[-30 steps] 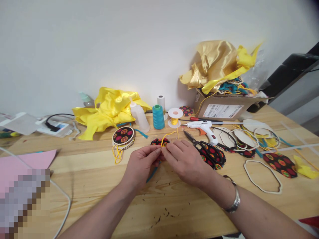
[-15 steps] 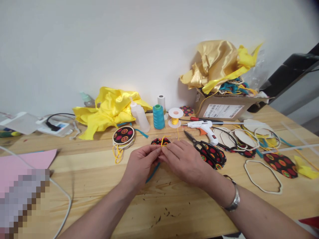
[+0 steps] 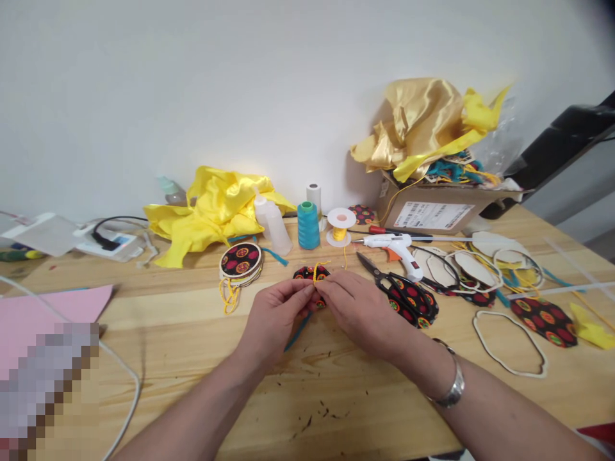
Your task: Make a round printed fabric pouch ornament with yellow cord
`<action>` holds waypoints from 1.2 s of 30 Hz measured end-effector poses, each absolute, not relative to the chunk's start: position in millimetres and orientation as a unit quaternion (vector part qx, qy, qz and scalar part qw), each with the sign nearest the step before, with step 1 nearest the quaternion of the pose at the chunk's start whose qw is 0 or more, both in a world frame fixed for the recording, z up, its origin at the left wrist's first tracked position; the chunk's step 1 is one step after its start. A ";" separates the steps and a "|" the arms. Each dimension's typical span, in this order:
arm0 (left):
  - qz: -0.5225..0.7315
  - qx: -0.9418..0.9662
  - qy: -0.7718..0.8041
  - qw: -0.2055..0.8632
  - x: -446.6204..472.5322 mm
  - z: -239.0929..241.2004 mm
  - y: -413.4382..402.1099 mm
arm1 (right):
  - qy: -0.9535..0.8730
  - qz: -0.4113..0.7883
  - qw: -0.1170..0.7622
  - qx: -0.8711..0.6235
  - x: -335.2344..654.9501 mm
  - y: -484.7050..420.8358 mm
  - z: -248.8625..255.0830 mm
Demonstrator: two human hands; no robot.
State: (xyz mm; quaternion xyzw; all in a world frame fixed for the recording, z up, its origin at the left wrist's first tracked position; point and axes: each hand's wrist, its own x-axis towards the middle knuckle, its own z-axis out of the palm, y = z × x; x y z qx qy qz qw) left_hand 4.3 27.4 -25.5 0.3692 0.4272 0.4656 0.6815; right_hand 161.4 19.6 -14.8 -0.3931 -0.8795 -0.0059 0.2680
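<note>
Left hand (image 3: 275,315), right hand (image 3: 361,310) beside it, yellow cord (image 3: 315,274) between them

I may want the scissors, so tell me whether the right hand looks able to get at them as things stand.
Probably yes: the scissors lie beside the right hand with nothing seen on top, though that hand seems to pinch the yellow cord and would likely need to let go.
</note>
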 end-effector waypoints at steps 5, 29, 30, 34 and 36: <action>0.467 0.366 0.422 0.685 4.9 -25.8 27.4 | -0.882 -0.011 0.264 -0.391 162.3 20.0 -14.1; 0.465 0.307 0.408 0.723 4.3 -18.8 27.8 | -0.885 -0.063 0.301 -0.350 164.9 21.3 -15.7; 0.468 0.307 0.408 0.721 4.4 -18.2 27.7 | -0.884 -0.050 0.304 -0.352 164.4 21.0 -15.7; 0.471 0.305 0.416 0.716 4.8 -15.2 26.2 | -0.817 0.083 0.400 -0.408 159.7 22.1 -14.4; 0.469 0.304 0.424 0.713 5.0 -13.9 25.6 | -0.737 0.198 0.455 -0.460 157.0 25.0 -13.4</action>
